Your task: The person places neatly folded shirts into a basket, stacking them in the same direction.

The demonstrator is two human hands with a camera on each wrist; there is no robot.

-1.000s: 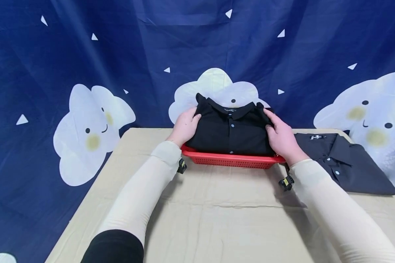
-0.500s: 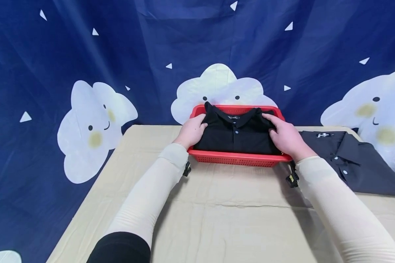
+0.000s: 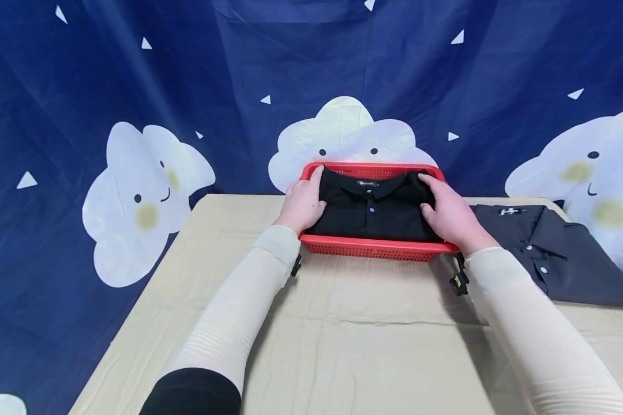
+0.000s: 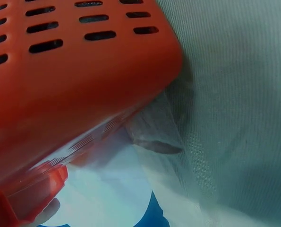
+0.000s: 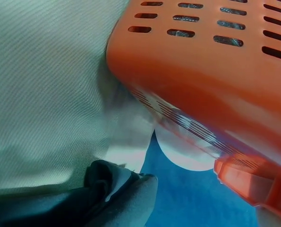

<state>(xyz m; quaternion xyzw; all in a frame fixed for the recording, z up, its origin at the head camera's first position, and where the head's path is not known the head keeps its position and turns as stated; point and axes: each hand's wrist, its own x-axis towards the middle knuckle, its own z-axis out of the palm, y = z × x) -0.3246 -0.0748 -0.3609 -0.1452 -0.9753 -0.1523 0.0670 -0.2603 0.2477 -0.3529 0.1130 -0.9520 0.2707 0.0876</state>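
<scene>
1. Looking down into the red basket (image 3: 379, 248) works only from the head view: there the folded black shirt (image 3: 371, 216) lies inside, collar and label toward the basket's far side, buttons running down toward its near wall.
2. The wrist views give me the basket's outside instead. The left one has its slotted surface up close and, just beside the rim, a bit of fingertip (image 4: 49, 213); the right one has a similar sliver of finger (image 5: 271, 220) by the rim, plus a fold of dark cloth (image 5: 116, 194) apart from the basket.
3. At the basket's left end, the left hand (image 3: 302, 206) has forefinger and thumb fairly straight and spread apart, resting against the shirt's left edge rather than gripping it.
4. At the basket's right end, the right hand (image 3: 451, 214) also has forefinger and thumb parted, both over the shirt's right side, where the cloth bunches by the collar. Its other fingers are hidden, so I can't tell whether it pinches the fabric.
5. Within the basket, then, the black shirt sits between the two hands, touched at either side.
6. Right of the basket, a folded grey shirt (image 3: 586, 265) lies on the table (image 3: 363, 363), partly behind the right forearm; beyond the basket hangs a blue curtain (image 3: 228, 80) with clouds.
</scene>
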